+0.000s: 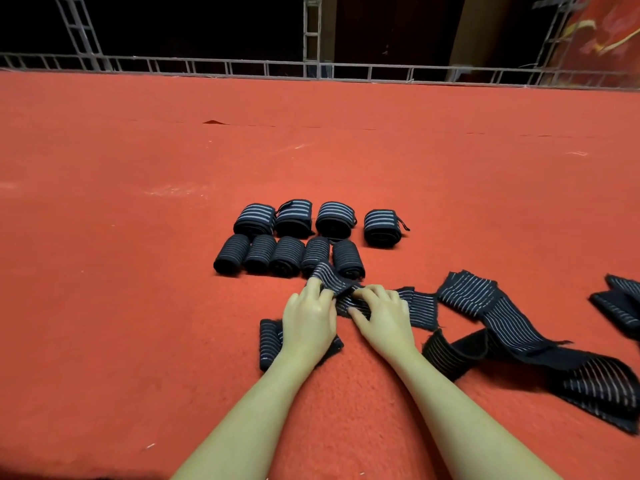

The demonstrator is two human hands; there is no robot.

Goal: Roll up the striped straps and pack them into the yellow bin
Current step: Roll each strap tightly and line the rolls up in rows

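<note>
Both hands work one dark striped strap [334,281] on the red carpet. My left hand [308,320] and my right hand [384,311] pinch its folded end between them, fingers curled round the fabric. The strap's loose length [420,308] trails off to the right. Another strap piece [268,342] lies partly under my left wrist. Just beyond the hands stand two rows of rolled straps: several narrow-striped rolls [287,256] in front, several wide-striped rolls [334,220] behind. No yellow bin is in view.
Unrolled straps [502,317] lie in a loose heap to the right, and more fabric [620,303] sits at the right edge. Red carpet [138,237] stretches far to the left and ahead. A metal truss rail [311,71] borders its far edge.
</note>
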